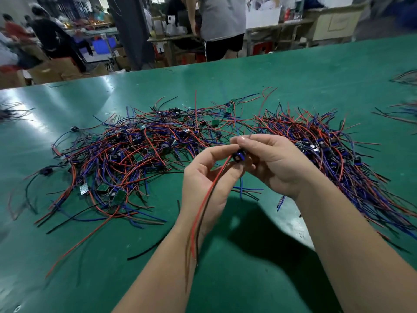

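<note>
Above the table [293, 71], both hands pinch a wired module [239, 155].

A green table [293, 71] is spreading across the view, catching glare at its left. Two tangled heaps of red, blue and black wires are lying on it: a left heap [126, 154] and a right heap [327, 141], their edges meeting near the middle. Small green circuit boards [119, 194] are showing among the left heap's near strands. A loose black wire [153, 247] is lying apart, nearer the viewer. More strands [404, 77] are trailing in at the right edge. Beyond the table a person in a grey shirt [222, 19] is standing by a bench, another in dark clothes [56, 39] is showing further left — blurred — and cardboard boxes [54, 71] are sitting on the floor.
</note>
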The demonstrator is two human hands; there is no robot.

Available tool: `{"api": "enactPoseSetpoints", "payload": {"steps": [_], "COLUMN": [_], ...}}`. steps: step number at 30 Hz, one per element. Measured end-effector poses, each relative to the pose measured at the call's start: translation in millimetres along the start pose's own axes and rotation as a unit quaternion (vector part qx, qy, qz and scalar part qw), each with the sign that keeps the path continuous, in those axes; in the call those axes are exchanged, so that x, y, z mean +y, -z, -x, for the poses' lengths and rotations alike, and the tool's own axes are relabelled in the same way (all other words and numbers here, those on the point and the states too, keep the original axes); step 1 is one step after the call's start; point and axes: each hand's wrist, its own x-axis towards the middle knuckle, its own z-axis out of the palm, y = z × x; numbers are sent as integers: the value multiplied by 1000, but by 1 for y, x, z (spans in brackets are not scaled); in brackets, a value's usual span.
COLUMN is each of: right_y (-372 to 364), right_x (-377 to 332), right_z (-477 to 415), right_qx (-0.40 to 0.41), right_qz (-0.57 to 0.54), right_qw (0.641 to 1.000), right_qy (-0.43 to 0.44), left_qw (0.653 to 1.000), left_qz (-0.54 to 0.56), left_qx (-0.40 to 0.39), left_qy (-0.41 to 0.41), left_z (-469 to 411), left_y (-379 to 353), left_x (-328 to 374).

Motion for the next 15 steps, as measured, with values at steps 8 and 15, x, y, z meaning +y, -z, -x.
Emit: {"api": "enactPoseSetpoints", "payload": {"steps": [8,15], "right_y": [5,7], "right_x": [-7,-16], "right_z": [3,14], "right_qx": [16,-105], "right_qz": [-27,-54], "right_qw": [999,993], "right_qy": [-9,-23], "left_qw": [984,931], "left_qz": [58,104], "left_qx": [-123,-298], "left_qy": [117,186], "left_z": [-8,-6], "left_y": [22,39], "left_x": [4,13]}}
